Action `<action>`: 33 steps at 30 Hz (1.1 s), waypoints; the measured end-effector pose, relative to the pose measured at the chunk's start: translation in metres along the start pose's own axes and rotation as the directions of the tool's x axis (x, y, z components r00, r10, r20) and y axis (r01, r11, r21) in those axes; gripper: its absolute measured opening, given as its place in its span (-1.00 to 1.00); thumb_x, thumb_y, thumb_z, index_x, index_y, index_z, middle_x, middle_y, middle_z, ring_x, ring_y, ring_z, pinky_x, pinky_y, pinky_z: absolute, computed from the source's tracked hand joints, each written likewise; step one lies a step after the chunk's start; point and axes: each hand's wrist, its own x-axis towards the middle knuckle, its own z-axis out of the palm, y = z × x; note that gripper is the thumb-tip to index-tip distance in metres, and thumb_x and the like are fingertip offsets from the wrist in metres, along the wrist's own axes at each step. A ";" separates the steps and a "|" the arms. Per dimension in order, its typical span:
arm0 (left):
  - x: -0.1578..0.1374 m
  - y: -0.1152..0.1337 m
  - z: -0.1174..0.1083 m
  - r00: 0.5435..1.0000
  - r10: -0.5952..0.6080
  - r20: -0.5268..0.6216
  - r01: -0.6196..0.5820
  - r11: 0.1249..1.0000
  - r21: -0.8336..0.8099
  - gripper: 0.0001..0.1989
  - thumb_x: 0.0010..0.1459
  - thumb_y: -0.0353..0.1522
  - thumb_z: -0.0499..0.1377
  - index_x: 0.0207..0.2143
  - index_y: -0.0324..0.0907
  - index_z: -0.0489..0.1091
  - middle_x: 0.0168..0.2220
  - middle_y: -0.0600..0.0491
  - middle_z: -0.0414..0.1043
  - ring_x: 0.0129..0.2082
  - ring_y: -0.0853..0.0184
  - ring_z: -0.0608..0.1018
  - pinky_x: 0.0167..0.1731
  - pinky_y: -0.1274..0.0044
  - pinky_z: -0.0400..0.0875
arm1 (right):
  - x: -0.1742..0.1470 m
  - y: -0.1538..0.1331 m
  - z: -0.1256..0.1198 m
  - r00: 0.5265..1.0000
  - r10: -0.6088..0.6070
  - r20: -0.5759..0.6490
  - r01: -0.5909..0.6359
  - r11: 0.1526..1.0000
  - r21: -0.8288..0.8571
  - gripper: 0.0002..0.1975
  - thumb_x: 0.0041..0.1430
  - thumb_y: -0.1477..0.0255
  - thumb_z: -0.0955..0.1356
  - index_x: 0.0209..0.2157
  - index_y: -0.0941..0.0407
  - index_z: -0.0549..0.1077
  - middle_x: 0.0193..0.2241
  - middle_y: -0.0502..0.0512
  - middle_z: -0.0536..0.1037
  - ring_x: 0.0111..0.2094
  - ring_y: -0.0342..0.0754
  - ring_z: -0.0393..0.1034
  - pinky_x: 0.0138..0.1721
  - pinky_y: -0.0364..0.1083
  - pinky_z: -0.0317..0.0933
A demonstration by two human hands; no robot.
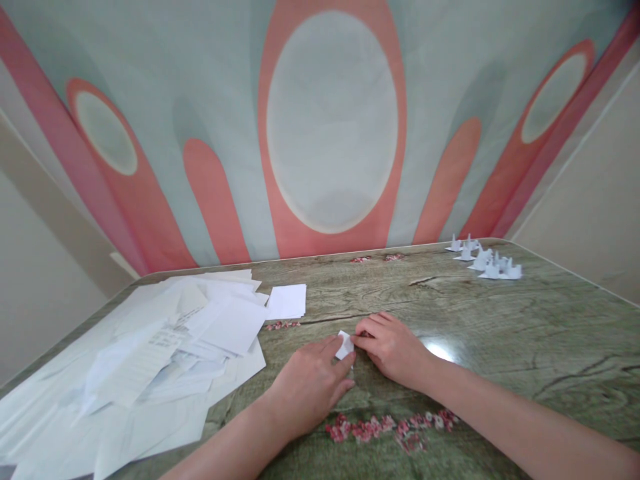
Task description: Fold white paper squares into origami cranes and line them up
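Observation:
A small folded piece of white paper (345, 345) lies at the middle of the table, between my two hands. My left hand (313, 380) grips it from the left, with fingers on top and thumb at its near edge. My right hand (387, 343) pinches its right edge between thumb and forefinger, the other fingers curled. Part of the paper is hidden under the left fingers.
A big messy pile of white sheets (150, 373) covers the table's left side. Beside it lies a small stack of square paper (287, 301). Several folded white paper figures (493, 263) stand at the far right. The wood-patterned table (550, 333) meets a patterned wall covering (330, 120).

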 end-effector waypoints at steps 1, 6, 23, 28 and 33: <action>-0.002 -0.001 0.000 1.000 0.007 0.000 -0.007 1.000 -0.006 -0.66 0.18 -0.27 0.05 0.01 -0.14 0.21 0.08 -0.12 0.22 0.05 0.18 0.34 -0.01 0.34 0.28 | 0.000 0.000 0.000 1.000 -0.001 0.000 0.001 1.000 -0.003 -0.79 0.16 0.57 0.24 -0.26 0.10 0.47 -0.36 0.07 0.41 -0.31 -0.07 0.20 -0.25 -0.07 0.03; -0.008 -0.006 -0.001 1.000 0.023 0.017 -0.023 0.999 -0.038 -0.61 0.18 -0.25 0.05 0.07 -0.08 0.16 0.15 -0.10 0.14 0.10 0.17 0.28 0.05 0.33 0.22 | 0.001 -0.001 0.000 1.000 -0.001 0.001 0.001 1.000 -0.013 -0.79 0.17 0.57 0.23 -0.27 0.11 0.47 -0.36 0.09 0.41 -0.31 -0.06 0.19 -0.25 -0.06 0.03; -0.009 -0.005 -0.004 1.000 0.012 0.025 -0.010 0.997 -0.077 -0.55 0.14 -0.19 0.08 0.08 -0.07 0.17 0.14 -0.07 0.16 0.11 0.19 0.27 0.07 0.36 0.19 | -0.001 -0.007 -0.001 0.994 -0.092 0.054 0.093 0.995 -0.019 -0.83 0.20 0.52 0.22 -0.37 0.16 0.44 -0.42 0.07 0.37 -0.35 -0.08 0.17 -0.30 -0.04 0.00; -0.011 -0.006 -0.006 0.999 0.014 0.042 -0.010 0.996 -0.091 -0.55 0.14 -0.17 0.07 0.08 -0.04 0.18 0.17 -0.05 0.12 0.13 0.18 0.24 0.07 0.36 0.18 | 0.000 -0.008 -0.004 0.989 -0.128 0.074 0.128 0.992 0.007 -0.82 0.18 0.52 0.24 -0.46 0.15 0.42 -0.44 0.05 0.37 -0.36 -0.08 0.16 -0.31 -0.04 0.00; -0.012 -0.009 -0.010 0.999 0.033 0.043 -0.027 0.991 -0.134 -0.55 0.14 -0.15 0.07 0.07 -0.03 0.20 0.16 -0.03 0.13 0.14 0.17 0.24 0.07 0.35 0.18 | -0.001 -0.007 -0.004 0.988 -0.127 0.083 0.126 0.992 0.013 -0.83 0.18 0.51 0.24 -0.45 0.14 0.42 -0.43 0.05 0.38 -0.36 -0.08 0.17 -0.31 -0.05 0.01</action>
